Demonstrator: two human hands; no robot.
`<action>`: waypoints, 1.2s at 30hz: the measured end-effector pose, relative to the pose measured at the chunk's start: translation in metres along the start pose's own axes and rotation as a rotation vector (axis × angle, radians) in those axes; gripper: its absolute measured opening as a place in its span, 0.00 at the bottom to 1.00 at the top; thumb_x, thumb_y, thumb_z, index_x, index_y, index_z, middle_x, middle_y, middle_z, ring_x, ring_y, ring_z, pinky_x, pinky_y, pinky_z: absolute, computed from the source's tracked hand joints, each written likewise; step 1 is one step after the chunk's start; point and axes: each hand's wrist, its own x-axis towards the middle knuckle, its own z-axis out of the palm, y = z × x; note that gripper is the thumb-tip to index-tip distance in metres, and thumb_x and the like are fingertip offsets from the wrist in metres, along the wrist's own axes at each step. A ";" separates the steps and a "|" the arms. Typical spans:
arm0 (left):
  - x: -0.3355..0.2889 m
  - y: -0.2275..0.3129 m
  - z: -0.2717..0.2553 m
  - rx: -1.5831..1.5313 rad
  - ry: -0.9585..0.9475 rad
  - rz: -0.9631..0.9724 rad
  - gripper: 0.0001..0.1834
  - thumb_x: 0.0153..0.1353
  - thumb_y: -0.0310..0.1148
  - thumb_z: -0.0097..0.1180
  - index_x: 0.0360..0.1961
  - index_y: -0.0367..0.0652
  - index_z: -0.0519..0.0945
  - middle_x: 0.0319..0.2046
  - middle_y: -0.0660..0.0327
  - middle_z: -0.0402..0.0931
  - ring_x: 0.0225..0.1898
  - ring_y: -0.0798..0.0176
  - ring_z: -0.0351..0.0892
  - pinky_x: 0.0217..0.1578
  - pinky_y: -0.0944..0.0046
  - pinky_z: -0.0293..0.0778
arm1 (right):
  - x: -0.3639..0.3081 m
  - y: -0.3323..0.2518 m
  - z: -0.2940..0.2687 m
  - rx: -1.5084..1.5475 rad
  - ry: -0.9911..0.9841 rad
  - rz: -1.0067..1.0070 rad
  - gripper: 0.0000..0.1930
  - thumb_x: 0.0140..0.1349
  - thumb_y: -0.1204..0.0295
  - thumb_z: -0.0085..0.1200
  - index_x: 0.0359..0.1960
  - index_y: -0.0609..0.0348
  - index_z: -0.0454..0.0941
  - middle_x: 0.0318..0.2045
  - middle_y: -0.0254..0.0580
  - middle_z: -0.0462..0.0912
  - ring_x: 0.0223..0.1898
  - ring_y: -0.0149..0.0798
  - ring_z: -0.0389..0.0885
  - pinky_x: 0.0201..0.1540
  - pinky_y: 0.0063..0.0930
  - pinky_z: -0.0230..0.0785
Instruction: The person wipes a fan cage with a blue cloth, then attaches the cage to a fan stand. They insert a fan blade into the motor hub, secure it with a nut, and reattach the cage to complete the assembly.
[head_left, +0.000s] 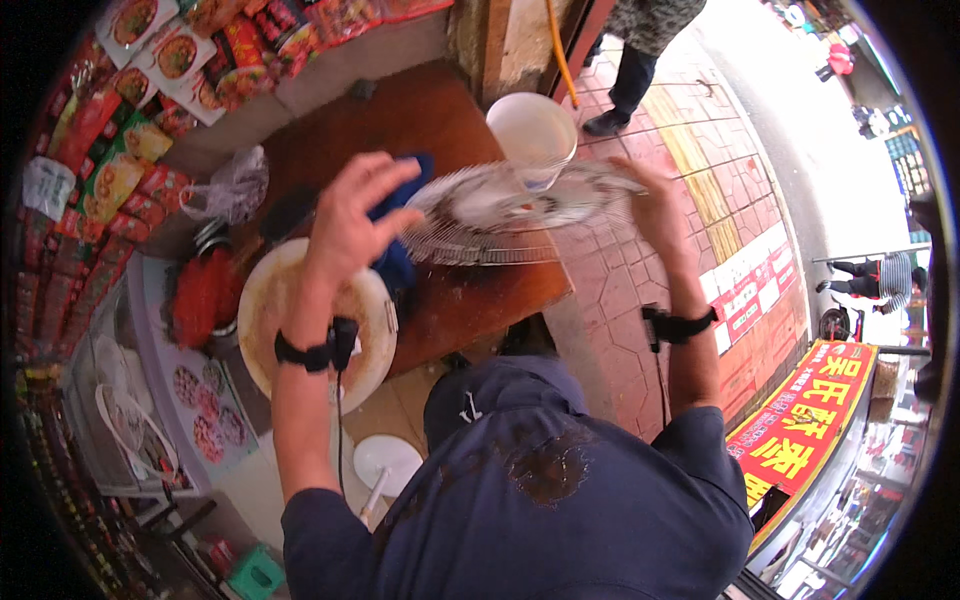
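Flanking one wire grille are one left hand, one right hand.

A shiny red-brown wooden tabletop has a small dark lump by its back edge and a crumpled see-through plastic bag at its left.

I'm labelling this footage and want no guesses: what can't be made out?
All in the head view:
- Wire grille: fine detail, motion blur.
- Right hand: fingertip contact, blur.
- White bucket: lower part, behind the grille.
- Dark blue item: kind unclear, partly behind left hand.
- Bystander: head, cut off by top edge.
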 end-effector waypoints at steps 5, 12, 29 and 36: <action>-0.014 -0.103 0.034 -0.130 0.159 -0.440 0.24 0.61 0.35 0.72 0.59 0.44 0.85 0.54 0.50 0.84 0.58 0.50 0.83 0.60 0.56 0.76 | -0.077 0.063 -0.099 0.099 0.239 0.421 0.15 0.80 0.74 0.49 0.61 0.69 0.81 0.49 0.48 0.88 0.50 0.42 0.89 0.55 0.34 0.83; -0.086 -0.222 0.184 0.331 -0.510 -0.910 0.44 0.63 0.41 0.64 0.80 0.61 0.61 0.74 0.46 0.63 0.71 0.32 0.64 0.67 0.33 0.66 | -0.171 0.091 -0.167 -0.030 0.461 0.789 0.21 0.84 0.64 0.45 0.64 0.70 0.78 0.54 0.56 0.86 0.53 0.43 0.88 0.58 0.36 0.82; -0.059 -0.051 0.295 -0.608 -0.059 -0.697 0.31 0.54 0.25 0.63 0.62 0.40 0.81 0.54 0.52 0.84 0.58 0.55 0.83 0.62 0.56 0.75 | -0.287 0.140 -0.258 -0.458 0.193 1.196 0.21 0.81 0.58 0.50 0.58 0.65 0.83 0.43 0.46 0.91 0.42 0.34 0.89 0.47 0.29 0.80; -0.058 -0.153 0.274 0.849 0.096 -1.355 0.21 0.65 0.35 0.58 0.56 0.35 0.82 0.51 0.41 0.79 0.52 0.35 0.79 0.55 0.39 0.75 | -0.319 0.171 -0.261 -0.488 0.197 1.253 0.20 0.81 0.60 0.50 0.55 0.65 0.84 0.41 0.45 0.91 0.42 0.33 0.89 0.44 0.29 0.82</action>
